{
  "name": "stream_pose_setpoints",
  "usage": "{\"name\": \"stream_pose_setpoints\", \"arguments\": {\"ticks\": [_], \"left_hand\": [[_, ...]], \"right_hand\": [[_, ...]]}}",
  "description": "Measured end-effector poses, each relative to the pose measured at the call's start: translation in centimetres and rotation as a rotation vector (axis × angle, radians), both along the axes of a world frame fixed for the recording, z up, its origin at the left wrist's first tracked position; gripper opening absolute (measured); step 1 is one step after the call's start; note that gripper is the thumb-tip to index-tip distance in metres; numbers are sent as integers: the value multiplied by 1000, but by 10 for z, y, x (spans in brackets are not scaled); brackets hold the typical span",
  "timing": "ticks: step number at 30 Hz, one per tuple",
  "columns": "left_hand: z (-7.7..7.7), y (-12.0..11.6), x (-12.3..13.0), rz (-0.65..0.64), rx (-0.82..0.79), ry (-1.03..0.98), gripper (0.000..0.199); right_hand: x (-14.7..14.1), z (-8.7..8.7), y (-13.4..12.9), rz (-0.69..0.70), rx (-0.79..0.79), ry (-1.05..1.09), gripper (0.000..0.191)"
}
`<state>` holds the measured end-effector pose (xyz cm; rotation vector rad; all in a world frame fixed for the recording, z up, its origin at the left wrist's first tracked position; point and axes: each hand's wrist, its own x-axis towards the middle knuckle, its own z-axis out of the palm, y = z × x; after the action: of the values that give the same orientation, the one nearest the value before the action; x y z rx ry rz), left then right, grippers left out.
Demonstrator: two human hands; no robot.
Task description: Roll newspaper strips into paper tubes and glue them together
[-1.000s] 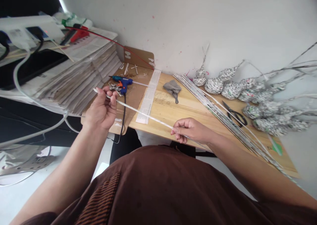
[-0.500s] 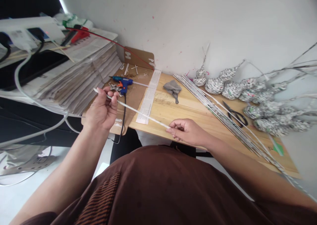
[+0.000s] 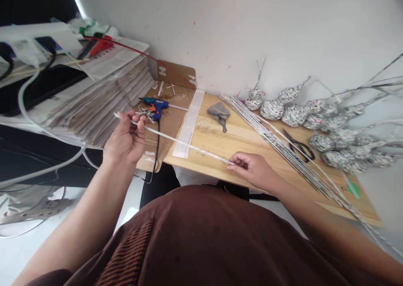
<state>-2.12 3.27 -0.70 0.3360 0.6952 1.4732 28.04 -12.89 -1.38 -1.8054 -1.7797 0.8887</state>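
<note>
A thin white paper strip (image 3: 189,145) stretches between my hands in front of the table edge. My left hand (image 3: 126,137), palm up, pinches it near its left end, whose tip sticks out past the thumb. The fingers of my right hand (image 3: 248,168) are closed on the strip's other end, lower and to the right. Behind my left hand a blue glue gun (image 3: 160,105) lies on brown cardboard (image 3: 168,139). Between the hands, a strip of printed paper (image 3: 189,126) rests on the wooden table (image 3: 210,143).
Long rolled paper sticks (image 3: 270,139) lie diagonally on the right, beside black scissors (image 3: 300,147). Several woven paper gourds (image 3: 292,112) line the wall. A grey cloth (image 3: 218,112) sits mid-table. Stacked newspapers (image 3: 110,97), cables and a power strip (image 3: 37,38) are at the left.
My right hand has moved to the right along with its end of the strip, so more of the strip shows between my hands. My left hand has shifted slightly left.
</note>
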Motion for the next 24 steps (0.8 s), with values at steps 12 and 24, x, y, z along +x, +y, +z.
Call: {"name": "stream_pose_setpoints", "arguments": {"ticks": [12, 24], "left_hand": [[3, -5, 7, -27, -15, 30, 31], [3, -4, 7, -22, -32, 10, 32]], "right_hand": [[9, 2, -6, 31, -181, 140, 37], [13, 1, -8, 106, -383, 227, 44]]}}
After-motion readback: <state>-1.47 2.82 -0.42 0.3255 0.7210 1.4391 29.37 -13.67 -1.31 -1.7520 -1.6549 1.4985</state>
